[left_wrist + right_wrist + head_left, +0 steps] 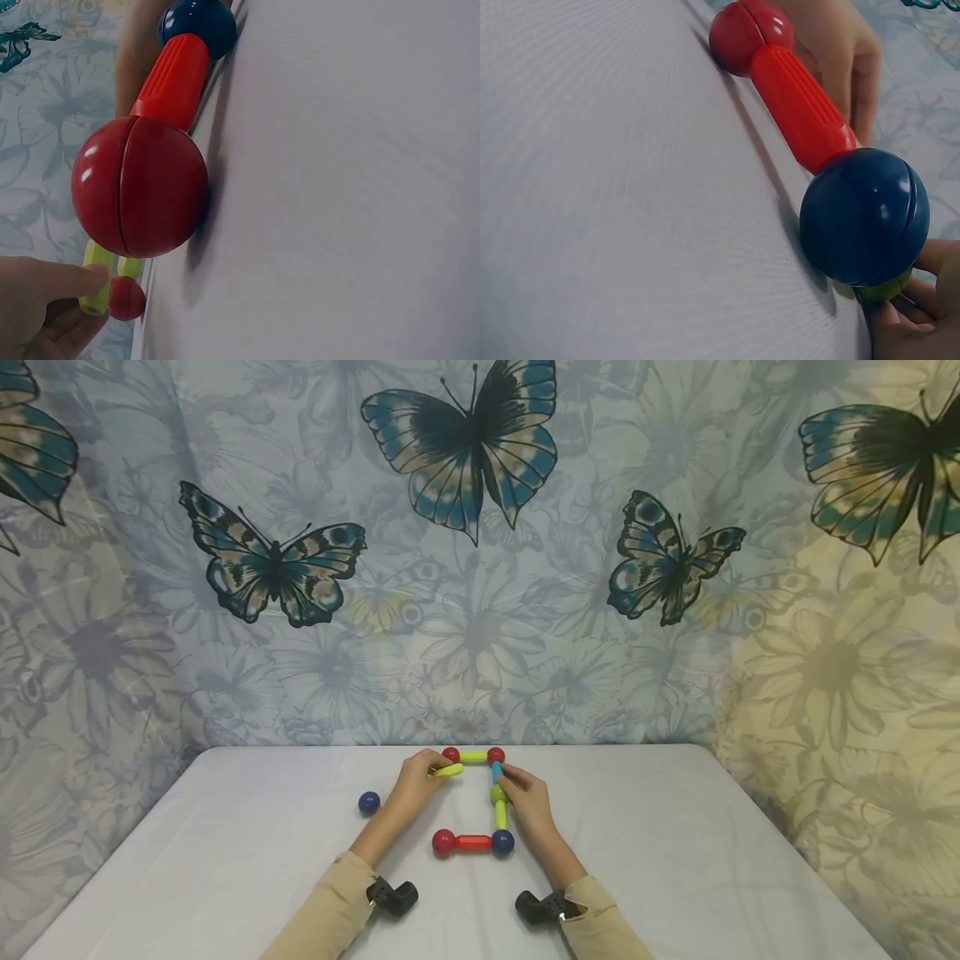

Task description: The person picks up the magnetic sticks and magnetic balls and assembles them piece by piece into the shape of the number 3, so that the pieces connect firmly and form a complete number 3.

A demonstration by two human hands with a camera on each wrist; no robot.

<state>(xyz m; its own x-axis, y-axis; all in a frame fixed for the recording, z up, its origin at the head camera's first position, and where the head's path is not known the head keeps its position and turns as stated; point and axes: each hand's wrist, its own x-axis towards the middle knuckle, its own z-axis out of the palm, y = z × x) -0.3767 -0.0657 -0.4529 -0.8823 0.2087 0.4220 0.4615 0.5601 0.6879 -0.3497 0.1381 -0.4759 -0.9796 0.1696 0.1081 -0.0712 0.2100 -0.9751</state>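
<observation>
My left hand (420,781) pinches a loose yellow-green building stick (449,770) between thumb and fingers, right by the far-left red ball (451,755). My right hand (528,797) has its fingertips on the blue stick (496,771), close to the green ball (498,793). These belong to a ball-and-stick shape with an open left side. Its far side is a yellow-green stick (473,757) ending at another red ball (496,756). Nearer me, another yellow-green stick (501,815) leads to a blue ball (865,217), then a red stick (799,105) and a large red ball (140,186).
A separate dark blue ball (369,802) sits left of the shape, beside my left forearm. The white table (675,843) runs back to a wall hanging (480,635) with butterflies. A black wrist camera (393,897) is strapped at each wrist.
</observation>
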